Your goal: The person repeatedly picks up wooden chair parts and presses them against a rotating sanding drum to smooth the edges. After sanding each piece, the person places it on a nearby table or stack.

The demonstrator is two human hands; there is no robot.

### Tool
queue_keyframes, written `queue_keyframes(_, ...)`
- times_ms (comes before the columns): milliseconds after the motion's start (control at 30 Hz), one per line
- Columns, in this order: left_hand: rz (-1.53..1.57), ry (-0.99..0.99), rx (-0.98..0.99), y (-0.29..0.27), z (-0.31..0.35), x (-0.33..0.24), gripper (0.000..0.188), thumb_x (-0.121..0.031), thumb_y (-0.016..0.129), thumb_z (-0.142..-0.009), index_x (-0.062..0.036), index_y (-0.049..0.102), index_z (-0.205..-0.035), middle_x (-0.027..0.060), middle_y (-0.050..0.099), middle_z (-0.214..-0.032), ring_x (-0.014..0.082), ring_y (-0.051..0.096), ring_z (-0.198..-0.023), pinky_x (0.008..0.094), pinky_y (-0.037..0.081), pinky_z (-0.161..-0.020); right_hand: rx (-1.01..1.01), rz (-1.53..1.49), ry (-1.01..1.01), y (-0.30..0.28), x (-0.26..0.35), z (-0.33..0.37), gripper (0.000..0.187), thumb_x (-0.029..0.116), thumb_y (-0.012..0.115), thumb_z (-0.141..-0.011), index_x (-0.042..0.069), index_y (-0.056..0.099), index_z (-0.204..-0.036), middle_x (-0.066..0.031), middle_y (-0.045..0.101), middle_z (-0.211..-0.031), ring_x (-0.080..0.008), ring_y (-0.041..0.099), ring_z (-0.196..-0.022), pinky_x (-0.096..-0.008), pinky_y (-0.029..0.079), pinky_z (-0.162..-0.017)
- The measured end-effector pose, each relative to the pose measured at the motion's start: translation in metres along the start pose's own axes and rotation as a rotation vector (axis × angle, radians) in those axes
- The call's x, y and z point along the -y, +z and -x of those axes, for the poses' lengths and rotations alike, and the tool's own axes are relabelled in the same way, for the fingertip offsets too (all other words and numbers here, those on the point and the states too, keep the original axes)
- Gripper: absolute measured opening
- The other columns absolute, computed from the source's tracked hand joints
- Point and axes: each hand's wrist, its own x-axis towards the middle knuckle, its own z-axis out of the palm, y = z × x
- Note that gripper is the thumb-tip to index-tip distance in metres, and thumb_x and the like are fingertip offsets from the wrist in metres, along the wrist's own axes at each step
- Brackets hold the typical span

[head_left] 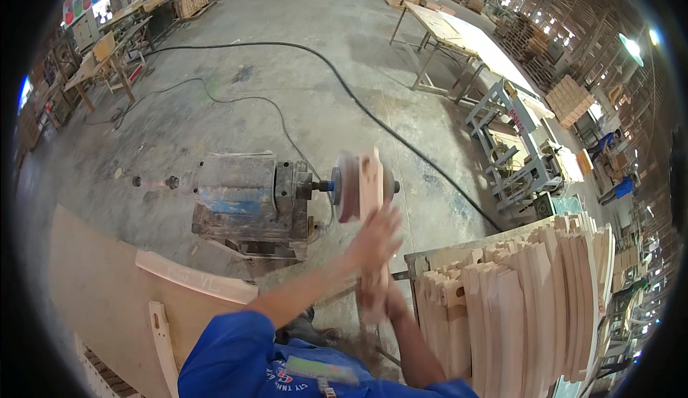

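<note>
A pale wooden slat [370,183] with holes near its far end is held lengthwise before me, up against the round sanding wheel [347,190] of a motor-driven machine. My left hand [377,239] lies across the middle of the slat, its fingers over the wood and blurred by motion. Closer to my body, my right hand [375,299] grips the near end, also smeared. The wheel sits on a shaft at the right of the dusty motor [236,186]; the slat hides part of it.
Many similar slats stand stacked at the right [516,298]. To the left, a board [93,269] carries a curved wooden piece [193,277] and another holed slat [162,341]. A black cable [337,75] crosses the concrete floor. Worktables [459,32] and distant people [622,186] are farther right.
</note>
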Motion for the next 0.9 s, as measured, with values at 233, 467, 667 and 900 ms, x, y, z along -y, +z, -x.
queue_keyframes(233, -0.224, -0.091, 0.084, -0.001, -0.008, 0.015, 0.064, -0.031, 0.058, -0.101, 0.0095, 0.05, -0.15, 0.0301, 0.043, -0.163, 0.0435, 0.033, -0.157, 0.0521, 0.022, -0.132, 0.218, -0.699, 0.097, -0.002, -0.023, -0.023, 0.069, 0.034, 0.065, -0.082, -0.003, 0.055, -0.14, -0.0181, 0.067, -0.118, -0.0306, 0.067, -0.101, -0.0414, 0.057, -0.086)
queue_keyframes(467, 0.443, -0.786, -0.271, 0.011, 0.055, -0.082, 0.071, -0.023, 0.068, -0.096, 0.004, 0.037, -0.155, 0.0332, 0.062, -0.139, 0.0471, 0.06, -0.13, 0.061, 0.048, -0.11, -0.142, 0.413, -0.008, 0.006, -0.03, 0.105, 0.095, 0.02, 0.087, -0.083, 0.0, 0.036, -0.161, -0.0204, 0.064, -0.127, -0.0341, 0.07, -0.105, -0.0476, 0.058, -0.094)
queue_keyframes(667, 1.57, -1.019, -0.28, 0.0, 0.016, -0.032, 0.066, -0.032, 0.071, -0.104, -0.0009, 0.04, -0.153, 0.0185, 0.072, -0.118, 0.0331, 0.075, -0.099, 0.048, 0.063, -0.086, 0.14, -0.043, 0.199, -0.006, 0.022, 0.081, 0.102, 0.021, 0.086, -0.084, 0.002, 0.028, -0.166, -0.0273, 0.056, -0.147, -0.0396, 0.06, -0.136, -0.0557, 0.052, -0.109)
queue_keyframes(900, -0.024, -0.142, -0.399, -0.014, 0.004, -0.033, 0.055, -0.034, 0.069, -0.103, -0.0018, 0.059, -0.147, 0.0238, 0.063, -0.145, 0.0386, 0.048, -0.149, 0.0564, 0.038, -0.124, -0.234, 0.931, 0.191, -0.002, 0.007, 0.053, 0.096, 0.009, 0.077, -0.083, 0.004, 0.027, -0.165, -0.0196, 0.058, -0.129, -0.0365, 0.067, -0.115, -0.054, 0.057, -0.096)
